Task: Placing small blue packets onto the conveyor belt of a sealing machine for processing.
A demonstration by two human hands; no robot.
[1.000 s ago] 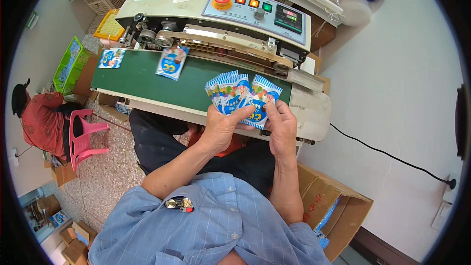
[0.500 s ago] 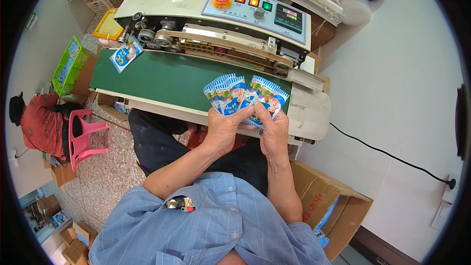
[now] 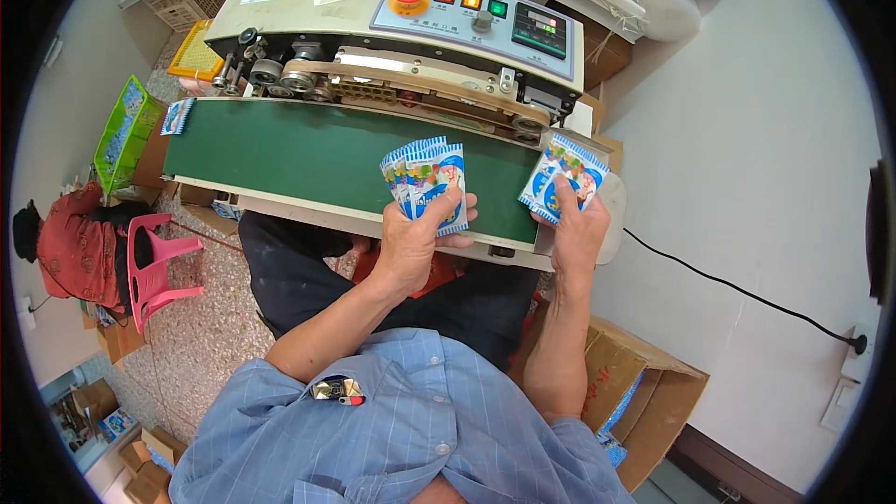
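My left hand (image 3: 411,235) is closed on a fanned stack of small blue-and-white printed packets (image 3: 435,182), thumb on top, above the near edge of the green conveyor belt (image 3: 299,145). Apart from it, my right hand (image 3: 581,233) pinches a packet (image 3: 566,173), perhaps more than one, at the belt's right end, just below the band sealer's (image 3: 308,23) metal guide. Its striped top edge points away from me. A single packet (image 3: 176,118) lies at the far left end of the belt.
A control panel (image 3: 476,19) with a red stop knob and lit buttons faces up. An open cardboard box (image 3: 644,392) stands beside my right elbow. At left are a green basket (image 3: 126,135), a pink chair (image 3: 154,266) and a seated person in red (image 3: 79,243). A black cord (image 3: 737,289) crosses the wall.
My hands have parted: the right moved rightward to the sealer's end with its packet, while the left kept its stack. The packet on the belt has travelled left.
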